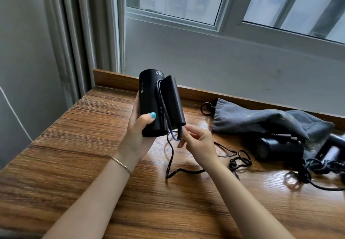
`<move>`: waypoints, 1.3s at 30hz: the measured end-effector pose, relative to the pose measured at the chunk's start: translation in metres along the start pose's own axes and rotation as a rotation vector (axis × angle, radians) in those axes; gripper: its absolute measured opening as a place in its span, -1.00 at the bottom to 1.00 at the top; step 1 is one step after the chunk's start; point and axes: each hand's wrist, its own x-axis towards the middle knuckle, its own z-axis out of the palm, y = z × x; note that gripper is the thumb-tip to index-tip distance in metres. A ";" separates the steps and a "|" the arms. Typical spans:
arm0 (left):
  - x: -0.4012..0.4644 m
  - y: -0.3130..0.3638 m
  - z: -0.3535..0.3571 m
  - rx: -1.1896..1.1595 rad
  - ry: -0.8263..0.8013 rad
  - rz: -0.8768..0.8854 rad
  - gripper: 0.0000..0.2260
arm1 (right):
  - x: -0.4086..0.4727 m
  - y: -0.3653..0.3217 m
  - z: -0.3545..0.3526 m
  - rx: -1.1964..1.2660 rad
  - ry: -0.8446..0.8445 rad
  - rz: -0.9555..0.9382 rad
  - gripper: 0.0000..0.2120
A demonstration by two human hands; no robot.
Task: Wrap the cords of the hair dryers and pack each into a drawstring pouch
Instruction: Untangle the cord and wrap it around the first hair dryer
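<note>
My left hand point(139, 132) grips a folded black hair dryer point(155, 104) upright above the wooden table point(74, 145), thumb across its barrel. My right hand point(197, 141) pinches the dryer's black cord point(169, 164) just below the folded handle. One turn of cord runs up between barrel and handle; the rest trails down in loops on the table. A grey drawstring pouch point(252, 119) lies at the right, with a second black hair dryer point(276, 147) partly under it.
A tangle of black cord point(317, 169) lies at the far right next to another dark item partly cut off by the frame. A raised wooden lip point(115, 79) runs along the table's back edge below the window wall. Curtains hang at the left.
</note>
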 end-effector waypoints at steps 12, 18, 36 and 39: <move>0.005 -0.002 -0.006 0.112 0.147 0.071 -0.33 | -0.030 -0.008 0.010 -0.662 -0.083 -0.105 -0.68; 0.006 -0.008 -0.011 0.223 0.252 0.093 -0.25 | -0.043 -0.012 0.009 -0.770 -0.089 -0.186 -0.68; -0.005 -0.012 0.006 0.763 0.026 0.087 -0.04 | 0.007 -0.100 -0.042 -0.962 0.118 -0.794 -0.76; -0.009 -0.011 0.012 0.799 -0.060 0.059 -0.04 | 0.025 -0.109 -0.046 -0.995 0.126 -0.762 -0.78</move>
